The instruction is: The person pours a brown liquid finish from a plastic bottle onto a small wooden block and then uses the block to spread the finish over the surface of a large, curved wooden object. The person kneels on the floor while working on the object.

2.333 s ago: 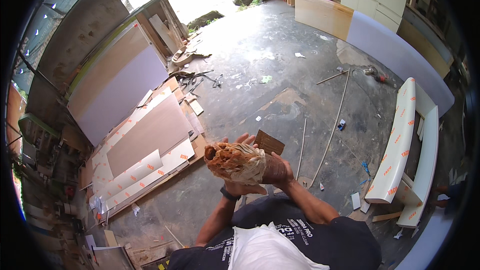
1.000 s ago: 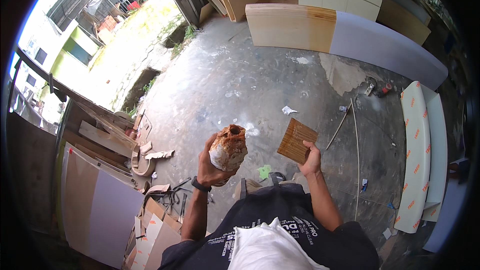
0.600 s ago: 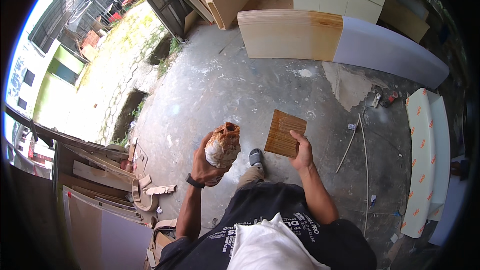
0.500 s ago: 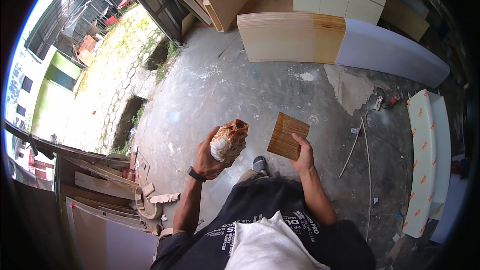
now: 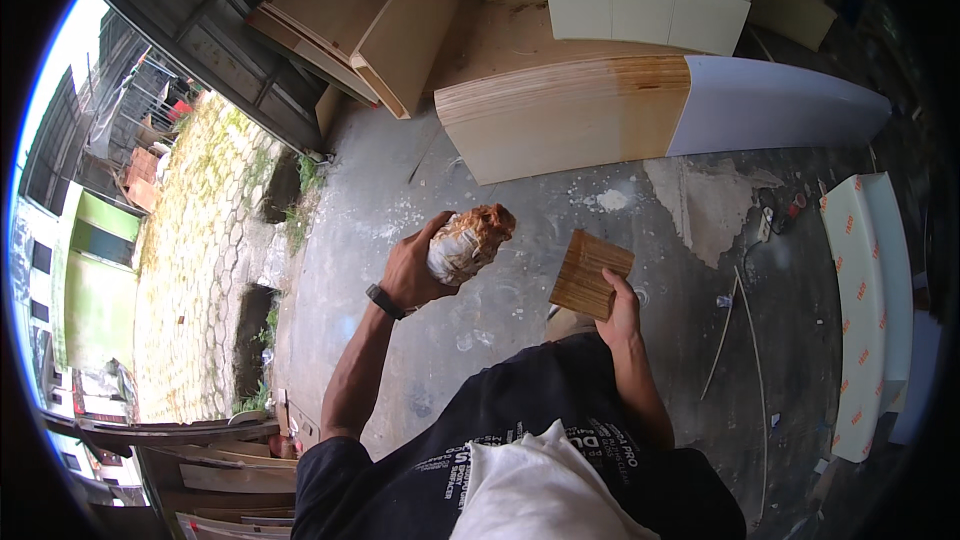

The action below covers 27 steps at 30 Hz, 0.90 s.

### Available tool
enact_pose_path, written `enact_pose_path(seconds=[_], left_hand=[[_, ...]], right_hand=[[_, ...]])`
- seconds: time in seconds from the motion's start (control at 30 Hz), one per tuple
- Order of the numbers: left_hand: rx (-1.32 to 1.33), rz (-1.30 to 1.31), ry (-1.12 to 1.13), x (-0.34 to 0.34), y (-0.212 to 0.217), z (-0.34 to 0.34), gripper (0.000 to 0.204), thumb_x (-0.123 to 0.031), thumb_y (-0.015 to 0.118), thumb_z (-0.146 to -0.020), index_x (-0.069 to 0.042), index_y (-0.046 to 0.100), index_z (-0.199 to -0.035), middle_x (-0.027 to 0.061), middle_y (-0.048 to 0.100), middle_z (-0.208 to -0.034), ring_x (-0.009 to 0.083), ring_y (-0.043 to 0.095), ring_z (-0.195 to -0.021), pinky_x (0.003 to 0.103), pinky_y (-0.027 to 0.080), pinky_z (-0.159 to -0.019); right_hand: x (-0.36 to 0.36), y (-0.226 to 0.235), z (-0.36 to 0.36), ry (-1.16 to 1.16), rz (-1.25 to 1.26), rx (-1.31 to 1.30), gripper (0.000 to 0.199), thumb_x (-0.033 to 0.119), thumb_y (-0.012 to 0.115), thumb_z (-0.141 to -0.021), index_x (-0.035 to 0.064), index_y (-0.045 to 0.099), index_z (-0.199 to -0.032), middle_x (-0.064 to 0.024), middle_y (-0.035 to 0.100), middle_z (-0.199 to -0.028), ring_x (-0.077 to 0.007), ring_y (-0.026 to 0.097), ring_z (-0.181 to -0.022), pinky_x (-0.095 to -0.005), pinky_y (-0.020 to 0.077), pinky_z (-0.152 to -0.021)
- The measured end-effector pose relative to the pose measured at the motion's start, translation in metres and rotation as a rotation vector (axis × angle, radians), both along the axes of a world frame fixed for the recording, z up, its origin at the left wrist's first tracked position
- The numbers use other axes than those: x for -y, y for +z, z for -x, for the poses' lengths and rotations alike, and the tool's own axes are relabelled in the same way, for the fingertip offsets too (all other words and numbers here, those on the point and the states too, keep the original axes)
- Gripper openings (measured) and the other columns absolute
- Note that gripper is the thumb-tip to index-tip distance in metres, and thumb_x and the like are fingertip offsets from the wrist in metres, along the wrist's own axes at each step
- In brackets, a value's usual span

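Since the earlier frames the person has turned away from the stacked panels toward the open doorway, and both hands have stayed raised in front of the chest. The left hand is clenched around a crumpled brown-and-white bundle, perhaps a bag or rag; the view is too warped to tell. Its long axis tilts up and to the right, away from the wrist. The right hand grips a small square wooden board by its lower edge, the board standing up and left of the fingers. Bundle and board sit near each other, not touching, above the grey concrete floor.
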State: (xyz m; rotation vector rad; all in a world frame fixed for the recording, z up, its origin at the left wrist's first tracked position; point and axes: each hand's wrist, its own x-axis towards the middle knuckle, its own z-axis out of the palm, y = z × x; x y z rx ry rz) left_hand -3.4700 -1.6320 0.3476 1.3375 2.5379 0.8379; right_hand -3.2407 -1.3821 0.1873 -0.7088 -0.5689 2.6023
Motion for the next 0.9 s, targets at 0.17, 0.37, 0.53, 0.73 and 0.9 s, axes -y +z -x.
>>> enact_pose_path(seconds=[0.17, 0.37, 0.53, 0.73, 0.9], left_hand=[[0.052, 0.101, 0.062, -0.058, -0.017, 0.094, 0.102, -0.020, 0.093, -0.056, -0.013, 0.046, -0.147, 0.0176, 0.071, -0.122, 0.0393, 0.070, -0.107, 0.046, 0.058, -0.092], [0.064, 0.163, 0.080, -0.126, -0.034, 0.184, 0.101, -0.017, 0.093, -0.056, -0.012, 0.048, -0.146, 0.0186, 0.073, -0.117, 0.0388, 0.071, -0.107, 0.045, 0.058, -0.094], [0.114, 0.240, -0.016, -0.175, -0.078, 0.271, 0.106, -0.021, 0.092, -0.056, -0.015, 0.043, -0.150, 0.0217, 0.069, -0.123, 0.0428, 0.068, -0.110, 0.048, 0.056, -0.094], [0.133, 0.296, -0.116, -0.258, -0.108, 0.368, 0.107, -0.020, 0.093, -0.055, -0.014, 0.043, -0.150, 0.0220, 0.068, -0.125, 0.0432, 0.068, -0.110, 0.048, 0.057, -0.095], [-0.060, 0.249, -0.288, -0.309, -0.114, 0.443, 0.109, -0.022, 0.091, -0.058, -0.016, 0.039, -0.154, 0.0246, 0.067, -0.123, 0.0450, 0.065, -0.113, 0.051, 0.054, -0.096]], right_hand=[[-0.086, -0.016, 0.100, 0.020, -0.087, 0.098, 0.040, 0.023, 0.069, -0.096, 0.0013, 0.059, -0.128, -0.0094, 0.065, -0.118, -0.0212, 0.065, -0.110, -0.0378, 0.0526, -0.092], [-0.177, -0.028, 0.177, 0.009, -0.163, 0.211, 0.040, 0.022, 0.069, -0.096, 0.0023, 0.059, -0.130, -0.0086, 0.065, -0.121, -0.0211, 0.064, -0.111, -0.0380, 0.0522, -0.094], [-0.212, -0.058, 0.245, -0.024, -0.166, 0.180, 0.039, 0.019, 0.067, -0.097, 0.0027, 0.059, -0.131, -0.0081, 0.065, -0.123, -0.0214, 0.064, -0.114, -0.0379, 0.0519, -0.096], [-0.242, -0.057, 0.339, -0.062, -0.131, 0.211, 0.037, 0.022, 0.072, -0.093, 0.0003, 0.064, -0.122, -0.0085, 0.068, -0.114, -0.0218, 0.068, -0.105, -0.0381, 0.0543, -0.090], [-0.278, -0.074, 0.409, -0.140, -0.119, 0.214, 0.035, 0.022, 0.073, -0.091, 0.0010, 0.066, -0.119, -0.0084, 0.068, -0.112, -0.0216, 0.068, -0.103, -0.0384, 0.0541, -0.089]])
